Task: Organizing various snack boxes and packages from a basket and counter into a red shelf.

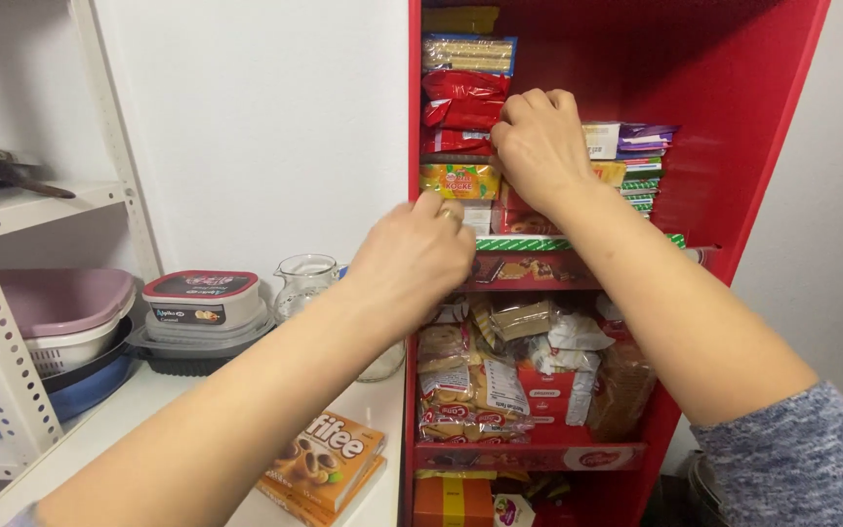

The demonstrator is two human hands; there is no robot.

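Both hands reach into the red shelf [734, 117]: our right hand [539, 146] curls onto the red packets [461, 107], nearest them; left hand [417, 259] loosely clenched below; neither grasp is confirmable

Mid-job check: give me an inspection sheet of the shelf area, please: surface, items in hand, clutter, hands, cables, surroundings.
Surface: red shelf unit, shelves packed full.
Job's things: stacked red snack packets and yellow packet by the hands.
Clutter: loose biscuit packs on the lower shelf; orange box on the white counter.
Grippers: left hand and right hand both reach among the packets; grasp hidden.
Cables: nothing seen.
Surroundings: glass jug, lidded tub, stacked basins.
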